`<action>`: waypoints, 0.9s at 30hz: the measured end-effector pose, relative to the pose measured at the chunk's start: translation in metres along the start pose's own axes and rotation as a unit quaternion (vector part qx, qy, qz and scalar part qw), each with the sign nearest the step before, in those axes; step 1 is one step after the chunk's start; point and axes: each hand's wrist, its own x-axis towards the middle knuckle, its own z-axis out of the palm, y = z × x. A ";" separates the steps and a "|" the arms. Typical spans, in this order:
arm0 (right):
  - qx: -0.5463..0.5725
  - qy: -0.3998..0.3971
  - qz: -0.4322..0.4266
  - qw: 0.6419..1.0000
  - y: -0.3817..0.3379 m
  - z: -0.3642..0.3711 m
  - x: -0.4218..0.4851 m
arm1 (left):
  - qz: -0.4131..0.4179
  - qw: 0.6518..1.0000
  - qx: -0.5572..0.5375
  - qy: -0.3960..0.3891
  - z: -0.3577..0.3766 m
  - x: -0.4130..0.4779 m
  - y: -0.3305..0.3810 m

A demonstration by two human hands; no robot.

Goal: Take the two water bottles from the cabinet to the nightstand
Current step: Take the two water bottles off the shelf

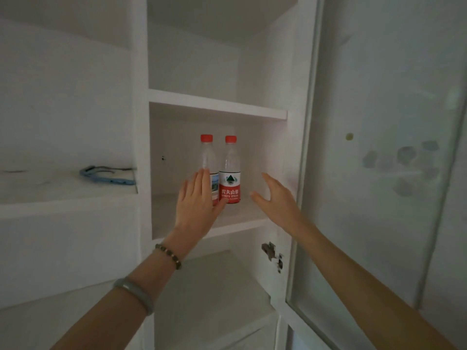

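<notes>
Two clear water bottles with red caps stand upright side by side on the middle shelf [242, 218] of a white cabinet. The left bottle [207, 157] is partly hidden behind my left hand [199, 200], whose fingers are spread in front of it with the thumb near the foot of the right bottle [230, 178]. The right bottle shows a red and white label. My right hand [275, 198] is open a little to the right of that bottle, apart from it, palm turned toward it. Neither hand holds anything.
The cabinet's glass door [379, 173] stands swung open on the right, close to my right forearm. A shelf above [217, 103] overhangs the bottles. On the open shelf to the left lies a blue strap-like object [108, 175]. A metal hinge [271, 253] sits below the shelf.
</notes>
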 end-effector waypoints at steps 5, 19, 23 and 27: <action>0.087 -0.006 0.024 0.996 0.010 0.032 0.046 | -0.113 0.984 -0.134 -0.022 0.028 0.034 -0.021; 0.264 -0.098 0.085 0.956 0.039 0.091 0.119 | -0.247 0.914 -0.320 -0.032 0.062 0.062 -0.028; 0.274 -0.107 0.095 0.951 0.043 0.090 0.124 | -0.271 0.912 -0.303 -0.054 0.057 0.060 -0.024; 0.287 -0.062 0.100 0.951 0.036 0.086 0.113 | -0.278 0.909 -0.304 -0.054 0.046 0.058 -0.017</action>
